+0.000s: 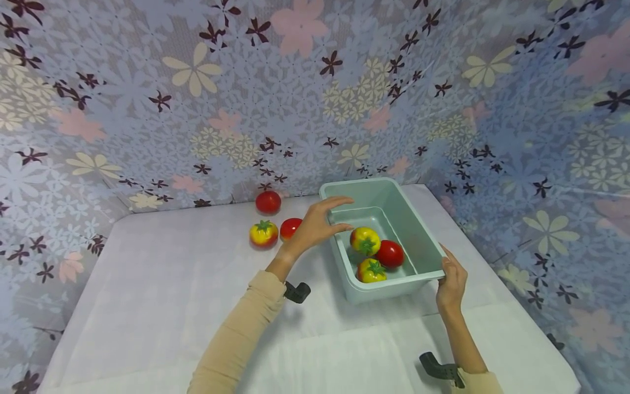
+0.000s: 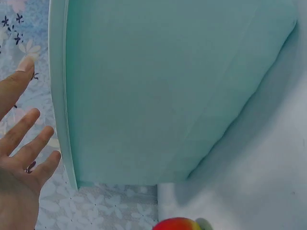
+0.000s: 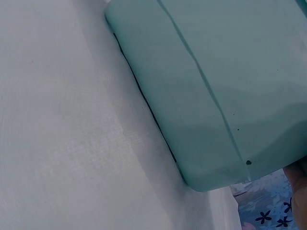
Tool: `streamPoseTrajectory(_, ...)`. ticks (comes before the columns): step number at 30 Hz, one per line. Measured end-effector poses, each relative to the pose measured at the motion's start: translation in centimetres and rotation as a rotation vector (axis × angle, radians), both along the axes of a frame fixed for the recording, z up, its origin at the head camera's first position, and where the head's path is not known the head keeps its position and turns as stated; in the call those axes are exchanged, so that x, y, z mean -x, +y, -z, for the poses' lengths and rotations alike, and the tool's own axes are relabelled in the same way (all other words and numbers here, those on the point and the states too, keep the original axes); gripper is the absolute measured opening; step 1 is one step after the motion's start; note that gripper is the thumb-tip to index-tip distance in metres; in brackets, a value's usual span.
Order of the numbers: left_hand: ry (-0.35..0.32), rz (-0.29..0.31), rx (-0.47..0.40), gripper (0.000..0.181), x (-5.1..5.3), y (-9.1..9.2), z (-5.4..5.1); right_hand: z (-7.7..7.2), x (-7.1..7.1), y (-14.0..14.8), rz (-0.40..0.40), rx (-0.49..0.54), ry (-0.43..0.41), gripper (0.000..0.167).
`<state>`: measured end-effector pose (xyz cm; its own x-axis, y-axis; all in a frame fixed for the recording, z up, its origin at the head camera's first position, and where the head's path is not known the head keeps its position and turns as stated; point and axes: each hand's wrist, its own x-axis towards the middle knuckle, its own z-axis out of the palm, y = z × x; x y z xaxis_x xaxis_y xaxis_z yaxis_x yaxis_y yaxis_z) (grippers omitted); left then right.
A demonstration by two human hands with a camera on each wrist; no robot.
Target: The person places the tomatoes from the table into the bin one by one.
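A pale green bin [image 1: 379, 290] holds two yellow-red tomatoes [image 1: 365, 241] and a red one [image 1: 390, 254]. At its right front corner my right hand [image 1: 451, 282] grips the rim; part of that hand [image 3: 298, 189] shows beside the bin wall [image 3: 206, 120] in the right wrist view. My left hand [image 1: 315, 224] is at the left rim, thumb and fingers spread apart, holding nothing. In the left wrist view the spread left hand [image 2: 21, 163] is beside the bin's rim [image 2: 58, 96]; whether it touches is unclear.
Left of the bin on the white-covered table [image 1: 172, 290] lie a red tomato [image 1: 268, 202], a yellow-red tomato [image 1: 263, 234] and another red one [image 1: 290, 227] partly behind my left hand. A flowered cloth [image 1: 275, 109] hangs behind and on the right.
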<state>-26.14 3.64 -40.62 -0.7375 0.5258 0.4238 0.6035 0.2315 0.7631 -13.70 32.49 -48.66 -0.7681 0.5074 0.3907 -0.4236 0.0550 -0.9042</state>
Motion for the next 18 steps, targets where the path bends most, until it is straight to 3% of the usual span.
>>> streamPoseTrajectory(18, -0.067, -0.08, -0.177, 0.053, -0.1, -4.5, 1.3, 0.0, 0.1, -0.2, 0.022, 0.025, -0.011, 0.044)
